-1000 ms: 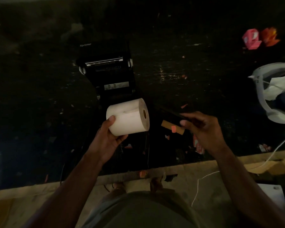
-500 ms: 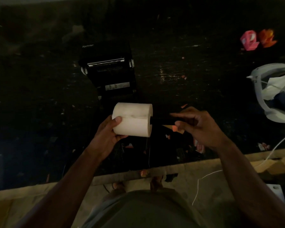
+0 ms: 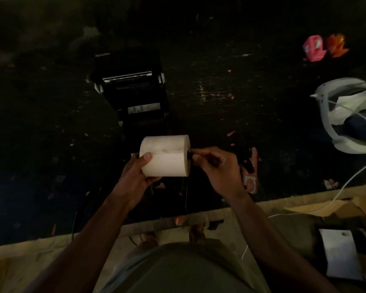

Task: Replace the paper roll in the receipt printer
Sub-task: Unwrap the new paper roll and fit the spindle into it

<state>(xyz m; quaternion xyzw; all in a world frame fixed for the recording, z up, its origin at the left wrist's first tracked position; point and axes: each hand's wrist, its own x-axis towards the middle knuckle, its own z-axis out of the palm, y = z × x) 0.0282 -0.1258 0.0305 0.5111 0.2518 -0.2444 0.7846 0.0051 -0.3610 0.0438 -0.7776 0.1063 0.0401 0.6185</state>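
Observation:
A white paper roll (image 3: 167, 159) lies sideways in front of me, gripped from the left by my left hand (image 3: 135, 176), thumb on its top. My right hand (image 3: 218, 168) pinches a short black spindle (image 3: 190, 155) that sticks out of the roll's right core; most of the spindle is hidden inside. The black receipt printer (image 3: 133, 87) stands just beyond the roll on the dark table, lid open, its metal bar catching light.
A white plastic container (image 3: 347, 115) with cloth and a white cable sits at right. Pink and orange paper scraps (image 3: 323, 47) lie far right. Small orange wrappers (image 3: 250, 176) litter the table near my right hand. The table's front edge (image 3: 51, 237) runs below my arms.
The roll turned from end-on to sideways. My right hand brought the black spindle leftward and pushed it into the roll's core, so little of it shows now.

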